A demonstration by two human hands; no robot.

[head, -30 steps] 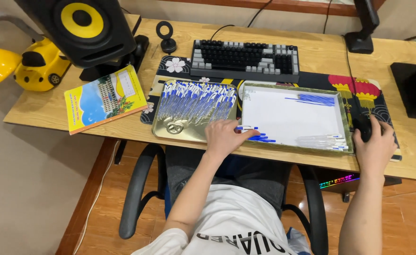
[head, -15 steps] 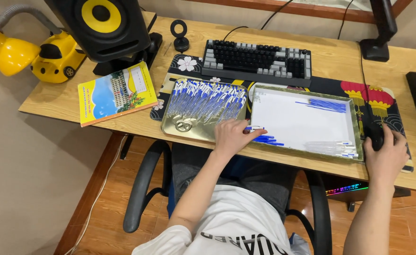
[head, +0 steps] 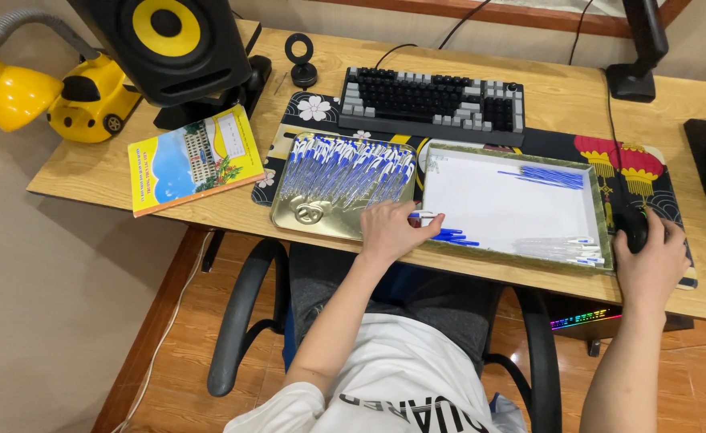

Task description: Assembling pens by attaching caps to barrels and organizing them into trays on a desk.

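My left hand (head: 391,230) rests at the desk's front edge between two trays, its fingers closed on a clear pen with a blue cap (head: 424,215). The gold tray (head: 313,215) on the left holds several blue-capped pens (head: 345,168). The white-lined tray (head: 513,204) on the right has loose blue caps (head: 453,236) by my fingers, blue refills (head: 549,176) at its far corner and clear pen barrels (head: 557,248) near its front. My right hand (head: 654,261) lies over a black mouse (head: 634,228) on the patterned desk mat (head: 610,152).
A keyboard (head: 433,100) sits behind the trays. A yellow booklet (head: 188,156), a black speaker (head: 172,40) and a yellow lamp (head: 56,92) occupy the desk's left side. A monitor stand (head: 638,64) is at the back right. The chair arms (head: 241,317) flank my lap.
The view has shifted a little so the desk sits further right and lower. Both hands stay where they were, the left on the pen, the right on the mouse.
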